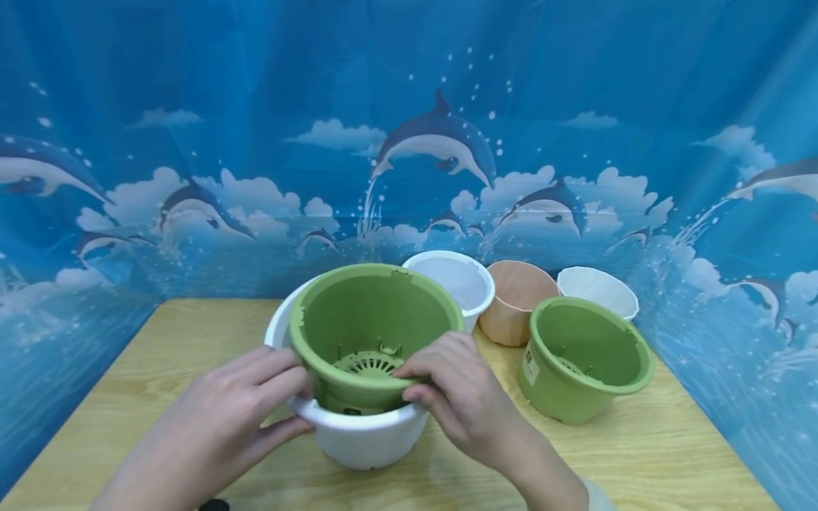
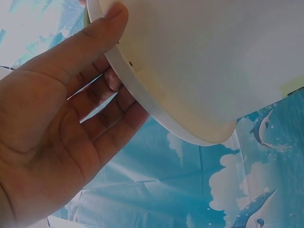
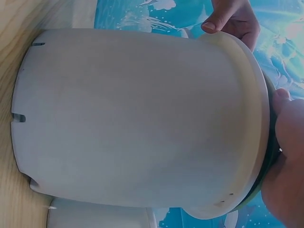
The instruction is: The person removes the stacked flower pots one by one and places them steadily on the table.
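A green flowerpot with a slotted bottom sits partly inside a larger white flowerpot, its rim standing above the white one. My left hand grips the white pot's rim at the left, thumb on the outer wall. In the left wrist view that thumb lies against the white wall. At the front right, my right hand pinches the green pot's rim, fingertips over its inner side. The right wrist view shows the white pot's side with notches along its base.
To the right stands another green flowerpot with a label. Behind are a smaller white pot, a terracotta-coloured pot and a white faceted pot. A dolphin-printed curtain surrounds the wooden table. A small black object lies at the front edge.
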